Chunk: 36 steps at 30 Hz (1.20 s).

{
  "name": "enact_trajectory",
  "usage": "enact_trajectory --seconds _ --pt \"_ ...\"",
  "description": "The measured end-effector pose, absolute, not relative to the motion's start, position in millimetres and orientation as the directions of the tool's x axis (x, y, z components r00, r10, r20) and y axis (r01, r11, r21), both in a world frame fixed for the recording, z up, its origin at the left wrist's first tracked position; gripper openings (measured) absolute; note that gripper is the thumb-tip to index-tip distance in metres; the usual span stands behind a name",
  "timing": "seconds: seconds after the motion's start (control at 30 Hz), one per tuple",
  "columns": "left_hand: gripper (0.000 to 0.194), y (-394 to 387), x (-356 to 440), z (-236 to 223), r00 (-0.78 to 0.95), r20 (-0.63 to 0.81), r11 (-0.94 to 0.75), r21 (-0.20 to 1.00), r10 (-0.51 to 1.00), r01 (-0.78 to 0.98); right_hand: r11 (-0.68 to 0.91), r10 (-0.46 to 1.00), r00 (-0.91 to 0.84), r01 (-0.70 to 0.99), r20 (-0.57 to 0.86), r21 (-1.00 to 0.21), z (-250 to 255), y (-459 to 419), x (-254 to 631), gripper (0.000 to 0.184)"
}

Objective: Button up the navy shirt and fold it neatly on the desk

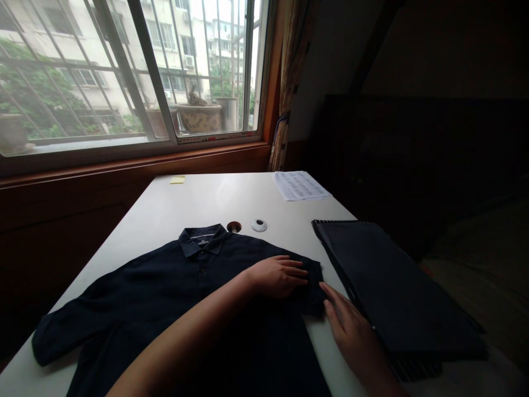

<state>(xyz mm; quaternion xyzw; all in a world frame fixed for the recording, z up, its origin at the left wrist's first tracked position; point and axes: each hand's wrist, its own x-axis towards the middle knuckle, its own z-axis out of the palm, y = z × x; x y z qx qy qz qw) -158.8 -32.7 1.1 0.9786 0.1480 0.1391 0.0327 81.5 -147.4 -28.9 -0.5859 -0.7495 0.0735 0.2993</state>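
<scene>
A dark navy short-sleeved shirt (165,284) lies spread front side up on the white table, its collar toward the window. My left hand (281,275) rests flat on the shirt near the sleeve at the right, fingers stretched out and palm down. Beside that sleeve's cuff is my right hand (351,328), its fingers extended and the fingertips at the cuff edge. Whether it touches the fabric I cannot tell. Neither hand grips anything. The shirt's lower part runs under my left forearm and out of the frame.
Dark flat folders or sheets (392,281) are stacked on the table's right side. Printed papers (301,185) and a yellow sticky note (177,180) lie at the far edge. A cable hole (234,226) and its round white cover (259,225) sit behind the collar. A barred window is beyond.
</scene>
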Motion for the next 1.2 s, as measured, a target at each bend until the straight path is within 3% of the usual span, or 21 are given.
enact_trajectory --seconds 0.2,0.47,0.67,0.83,0.97,1.2 --pt "0.043 -34 -147 -1 0.893 0.277 -0.935 0.072 0.354 0.348 0.227 0.916 -0.011 0.838 0.401 -0.496 -28 -147 85 0.031" --pt "0.044 -25 -133 -8 0.837 0.303 -0.879 0.006 0.456 0.477 0.306 0.908 -0.085 0.803 0.41 -0.512 -25 -147 79 0.031" --pt "0.042 -12 -124 -13 0.782 0.326 -0.83 0.011 0.531 0.558 0.16 0.95 0.084 0.693 0.3 -0.703 -34 -146 80 0.035" --pt "0.033 0 -113 -8 0.755 0.354 -0.806 -0.002 0.553 0.592 0.066 0.974 0.127 0.638 0.19 -0.767 -36 -141 79 0.034" --pt "0.035 7 -104 0 0.781 0.37 -0.832 -0.038 0.503 0.554 0.03 0.982 0.133 0.581 0.131 -0.813 -34 -138 78 0.033" --pt "0.023 24 -94 0 0.907 0.315 -0.926 -0.163 0.279 0.341 0.027 0.982 0.143 0.558 0.127 -0.83 -34 -140 78 0.033"
